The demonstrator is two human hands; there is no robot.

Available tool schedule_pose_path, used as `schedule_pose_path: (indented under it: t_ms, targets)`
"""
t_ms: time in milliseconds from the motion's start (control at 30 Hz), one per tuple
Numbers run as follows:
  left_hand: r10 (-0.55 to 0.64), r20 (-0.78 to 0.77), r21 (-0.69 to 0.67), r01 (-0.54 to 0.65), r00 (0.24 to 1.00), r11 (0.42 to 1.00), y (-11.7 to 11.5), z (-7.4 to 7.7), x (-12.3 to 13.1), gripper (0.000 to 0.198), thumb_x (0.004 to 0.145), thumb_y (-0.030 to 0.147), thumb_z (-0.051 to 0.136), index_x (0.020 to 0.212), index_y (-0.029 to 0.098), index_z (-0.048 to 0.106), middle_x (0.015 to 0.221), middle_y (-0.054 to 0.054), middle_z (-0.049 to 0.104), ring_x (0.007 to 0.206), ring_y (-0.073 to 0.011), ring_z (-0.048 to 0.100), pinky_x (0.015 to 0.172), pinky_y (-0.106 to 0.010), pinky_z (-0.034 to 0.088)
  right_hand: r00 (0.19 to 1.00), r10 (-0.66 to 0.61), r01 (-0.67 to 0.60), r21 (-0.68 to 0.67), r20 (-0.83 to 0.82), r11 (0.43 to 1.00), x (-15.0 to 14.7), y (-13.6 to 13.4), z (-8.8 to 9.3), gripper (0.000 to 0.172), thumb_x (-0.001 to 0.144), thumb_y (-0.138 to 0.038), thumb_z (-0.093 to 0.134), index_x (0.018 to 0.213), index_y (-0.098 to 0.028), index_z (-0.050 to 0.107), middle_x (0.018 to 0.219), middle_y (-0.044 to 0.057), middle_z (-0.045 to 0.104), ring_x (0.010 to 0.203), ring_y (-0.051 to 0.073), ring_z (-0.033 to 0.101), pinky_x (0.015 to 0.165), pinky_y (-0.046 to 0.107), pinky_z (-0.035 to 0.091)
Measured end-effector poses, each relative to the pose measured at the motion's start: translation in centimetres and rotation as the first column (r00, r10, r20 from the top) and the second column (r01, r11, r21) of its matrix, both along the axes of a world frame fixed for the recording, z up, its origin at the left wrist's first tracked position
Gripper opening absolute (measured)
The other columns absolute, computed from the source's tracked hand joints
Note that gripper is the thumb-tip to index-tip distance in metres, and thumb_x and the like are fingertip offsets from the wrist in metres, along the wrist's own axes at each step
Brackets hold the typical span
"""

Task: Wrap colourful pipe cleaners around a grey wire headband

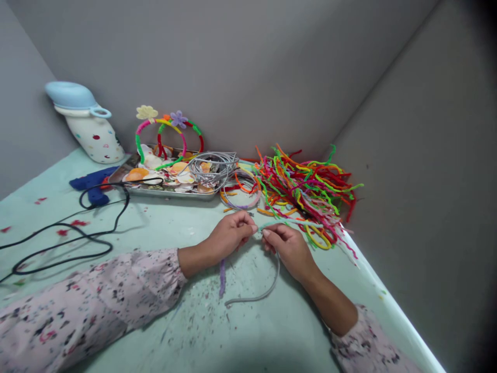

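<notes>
My left hand (233, 232) and my right hand (289, 248) meet fingertip to fingertip over the table, both pinched closed. Between them they grip a light teal pipe cleaner (295, 221), whose free end points right past my right hand. A grey wire (276, 277) hangs from under my right fingers and curves left along the tabletop. Below my left hand a purple pipe cleaner (222, 280) hangs down; its upper end is hidden by the hand. How the pieces join at the fingertips is too small to tell.
Behind my hands lie a metal tray (174, 195) of shells and paper-like pieces, a coil of grey wire (213, 168), two flower-topped rings and a colourful pipe cleaner pile (306, 181). Further left are a blue glue gun (91, 181), its black cord (112, 233) and a white bottle (95, 134).
</notes>
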State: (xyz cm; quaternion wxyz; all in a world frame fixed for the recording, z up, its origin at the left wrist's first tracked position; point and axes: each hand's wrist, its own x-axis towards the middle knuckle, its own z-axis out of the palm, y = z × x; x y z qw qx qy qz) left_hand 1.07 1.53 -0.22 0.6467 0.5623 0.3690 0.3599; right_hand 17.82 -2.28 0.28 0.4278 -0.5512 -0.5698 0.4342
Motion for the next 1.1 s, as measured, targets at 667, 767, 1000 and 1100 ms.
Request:
schedule_pose_path:
  t_ms: [667,767,1000,1100]
  targets:
    - [-0.042,-0.056,-0.006,0.041,0.998,0.999,0.15,0.12,0.07,0.013,0.079,0.028,0.055,0.075,0.017,0.050,0.049,0.007,0.042,0.039,-0.0060,0.035,0.036,-0.017,0.028,0.995,0.008,-0.015,0.070,0.102,0.997,0.38,0.05,-0.52,0.017,0.080,-0.033,0.062,0.081,-0.017,0.067,0.058,0.000,0.062,0.052,0.013,0.056,0.052,0.025,0.045]
    - [-0.046,-0.062,0.009,0.046,0.997,0.999,0.17,-0.03,0.12,0.012,0.079,0.029,0.053,0.077,0.017,0.050,0.050,0.007,0.043,0.040,-0.0065,0.036,0.037,-0.017,0.029,0.995,0.005,-0.011,0.059,0.098,0.998,0.42,0.18,-0.60,0.017,0.079,-0.033,0.062,0.082,-0.016,0.066,0.058,0.000,0.063,0.051,0.013,0.056,0.052,0.025,0.045]
    - [-0.087,-0.129,0.045,0.094,0.988,0.995,0.22,-0.26,0.13,0.018,0.081,0.031,0.049,0.073,0.016,0.053,0.052,0.006,0.044,0.040,-0.0062,0.038,0.039,-0.018,0.028,0.995,-0.025,0.023,0.031,0.093,0.999,0.39,0.27,-0.72,0.018,0.076,-0.032,0.064,0.081,-0.015,0.066,0.061,0.001,0.064,0.051,0.013,0.056,0.050,0.024,0.045]
    - [-0.083,-0.148,0.029,0.088,0.986,0.996,0.17,-0.08,0.14,0.018,0.081,0.031,0.049,0.072,0.016,0.053,0.050,0.006,0.043,0.040,-0.0066,0.037,0.039,-0.019,0.027,0.995,-0.020,0.018,0.027,0.096,0.999,0.39,0.28,-0.86,0.018,0.076,-0.032,0.063,0.080,-0.015,0.066,0.061,0.002,0.064,0.052,0.013,0.056,0.051,0.024,0.045]
